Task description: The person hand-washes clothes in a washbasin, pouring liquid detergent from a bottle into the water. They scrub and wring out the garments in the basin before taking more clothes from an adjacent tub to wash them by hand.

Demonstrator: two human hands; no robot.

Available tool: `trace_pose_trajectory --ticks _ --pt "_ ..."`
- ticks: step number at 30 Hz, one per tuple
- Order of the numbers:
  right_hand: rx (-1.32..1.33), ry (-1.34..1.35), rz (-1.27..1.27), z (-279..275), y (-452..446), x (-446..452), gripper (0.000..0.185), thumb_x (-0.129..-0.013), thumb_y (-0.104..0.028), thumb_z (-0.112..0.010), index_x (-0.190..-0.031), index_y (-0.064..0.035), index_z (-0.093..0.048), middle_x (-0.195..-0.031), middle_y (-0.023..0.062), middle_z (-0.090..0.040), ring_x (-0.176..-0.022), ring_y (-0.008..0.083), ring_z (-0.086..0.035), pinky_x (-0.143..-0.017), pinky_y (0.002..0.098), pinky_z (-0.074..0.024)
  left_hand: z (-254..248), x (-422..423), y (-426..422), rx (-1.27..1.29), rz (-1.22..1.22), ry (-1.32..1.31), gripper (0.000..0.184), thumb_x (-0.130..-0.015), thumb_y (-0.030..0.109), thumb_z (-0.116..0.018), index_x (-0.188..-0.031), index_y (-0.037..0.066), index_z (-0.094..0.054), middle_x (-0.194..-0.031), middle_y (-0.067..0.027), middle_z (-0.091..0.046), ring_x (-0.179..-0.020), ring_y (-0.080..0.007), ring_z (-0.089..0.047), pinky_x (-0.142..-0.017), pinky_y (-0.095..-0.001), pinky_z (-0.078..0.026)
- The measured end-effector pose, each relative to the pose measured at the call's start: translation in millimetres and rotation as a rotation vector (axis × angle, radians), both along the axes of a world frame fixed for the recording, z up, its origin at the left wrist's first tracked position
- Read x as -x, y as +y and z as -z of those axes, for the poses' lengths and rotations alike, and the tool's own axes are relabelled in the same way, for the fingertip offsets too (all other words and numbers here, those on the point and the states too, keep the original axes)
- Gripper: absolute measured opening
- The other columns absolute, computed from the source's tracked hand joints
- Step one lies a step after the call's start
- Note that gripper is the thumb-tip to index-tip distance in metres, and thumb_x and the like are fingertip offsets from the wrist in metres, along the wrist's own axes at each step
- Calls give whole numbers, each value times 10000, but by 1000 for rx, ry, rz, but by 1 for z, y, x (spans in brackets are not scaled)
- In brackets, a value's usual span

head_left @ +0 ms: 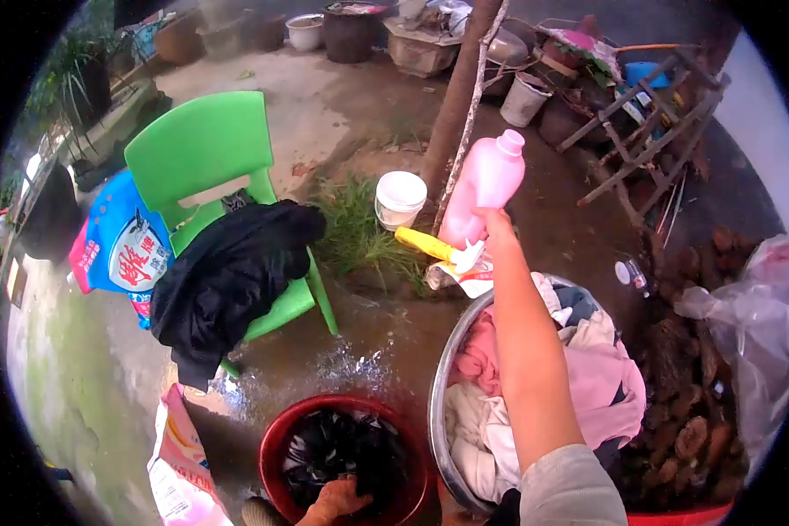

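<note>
My right hand [493, 226] is stretched out over the metal basin [438, 412] and is closed on a pink plastic bottle [493, 175]. Beside the bottle lies a brush with a yellow handle [423, 244]. Pink and white clothes [587, 377] fill the metal basin. Near the bottom edge my left hand [340, 498] rests on dark wet cloth [342, 451] inside a red basin [272, 438]; its fingertips are hard to make out against the cloth.
A green chair [200, 145] holds black clothing [237, 263]. A white bucket [401, 197] stands by a thin tree trunk [456, 96]. A pink and white bag [180, 465] lies left of the red basin. Wooden racks [649, 131] and a plastic bag [754, 316] are at right.
</note>
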State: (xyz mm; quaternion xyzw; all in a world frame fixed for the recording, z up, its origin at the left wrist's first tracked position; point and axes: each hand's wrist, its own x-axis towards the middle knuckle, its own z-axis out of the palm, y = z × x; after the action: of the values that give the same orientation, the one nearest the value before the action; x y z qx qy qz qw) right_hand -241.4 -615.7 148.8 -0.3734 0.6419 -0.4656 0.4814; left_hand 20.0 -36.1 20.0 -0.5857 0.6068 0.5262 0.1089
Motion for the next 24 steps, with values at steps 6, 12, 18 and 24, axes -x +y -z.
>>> trace_pose_trajectory --ticks 6,12,18,24 --pt "361 -401 120 -12 -61 16 790 -661 5 -761 -1359 -3 -391 -1200 143 -530 -1147 323 -486 -1025 437 -391 36 -8 18 10 57 11 716 -836 581 -596 -1221 -18 -523 -1076 -253 -630 -1042 -388 -601 -900 -442 -489" --pt "647 -351 45 -141 -14 43 414 -698 3 -719 -1088 20 -582 -905 89 -599 -844 247 -587 -784 388 -501 6 0 3 -34 52 -8 696 -847 524 -606 -1221 -52 -488 -1187 -273 -585 -1083 -405 -597 -929 -448 -486" --pt "647 437 -156 -224 112 40 386 -762 -193 -769 -1050 6 -607 -894 48 -640 -773 197 -604 -731 324 -497 -4 17 13 61 -44 -140 610 -884 450 -579 -1245 -30 -473 -1215 -257 -572 -1087 -387 -604 -907 -442 -508" --pt "599 815 -562 -274 280 33 556 -684 -326 -840 -1074 -1 -615 -950 121 -703 -869 181 -667 -793 345 -527 -153 19 -48 623 -549 210 246 -899 270 -591 -952 35 -641 -1000 -240 -645 -957 -415 -613 -798 -477 -501"
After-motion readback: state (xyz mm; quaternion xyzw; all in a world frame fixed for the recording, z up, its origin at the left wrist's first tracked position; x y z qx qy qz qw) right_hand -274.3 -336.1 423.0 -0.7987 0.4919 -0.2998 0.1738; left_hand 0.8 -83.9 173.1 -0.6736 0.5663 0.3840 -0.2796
